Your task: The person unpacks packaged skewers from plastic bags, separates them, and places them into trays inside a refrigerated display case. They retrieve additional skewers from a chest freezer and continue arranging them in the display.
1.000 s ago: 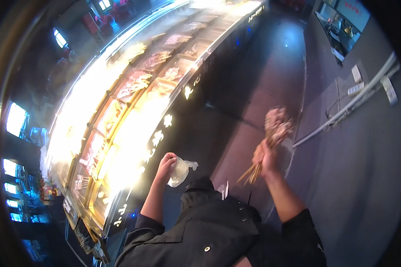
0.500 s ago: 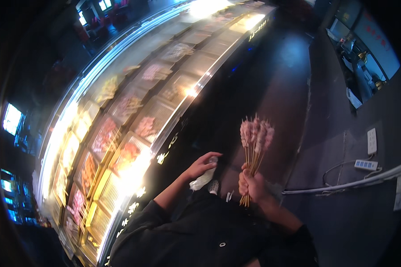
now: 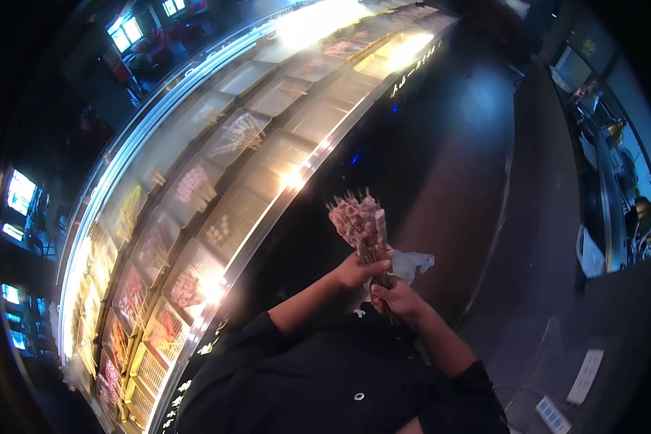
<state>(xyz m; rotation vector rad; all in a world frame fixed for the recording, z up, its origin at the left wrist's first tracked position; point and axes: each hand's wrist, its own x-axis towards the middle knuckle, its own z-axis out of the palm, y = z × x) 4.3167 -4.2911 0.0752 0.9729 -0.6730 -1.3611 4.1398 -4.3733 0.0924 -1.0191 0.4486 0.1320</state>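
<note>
- Nearest: black jacket [image 3: 318,380], one pale button on the front.
- Right hand [image 3: 399,300]: fingers curled round the low end of the sticks, thumb up along them.
- Left hand [image 3: 362,271]: gripping the same sticks higher up, just under the meat, thumb laid across. Hands close together.
- Bundle of meat skewers [image 3: 359,223]: in both hands, in front of the chest, held over the floor, clear of the case. Meat end points away from the body, leaning a bit left. Pieces are pale pink to dusky mauve, lumpy, look raw, packed into one thick clump. Thin light sticks converge below; some tips poke out past the meat. Can't count them.
- Plastic bag [image 3: 411,265]: whitish, see-through, crumpled, right behind the hands. Can't tell which hand has it.
- Power strips, two, white [image 3: 584,376] and white-blue [image 3: 553,414], lower right.
- Floor [image 3: 448,224]: dark, reddish-brown where lit.
- Display case [image 3: 318,153]: left, long, metal-edged, rows of trays, several with skewers, strong glare.
- Farthest: bright windows [image 3: 125,33], upper left.
</note>
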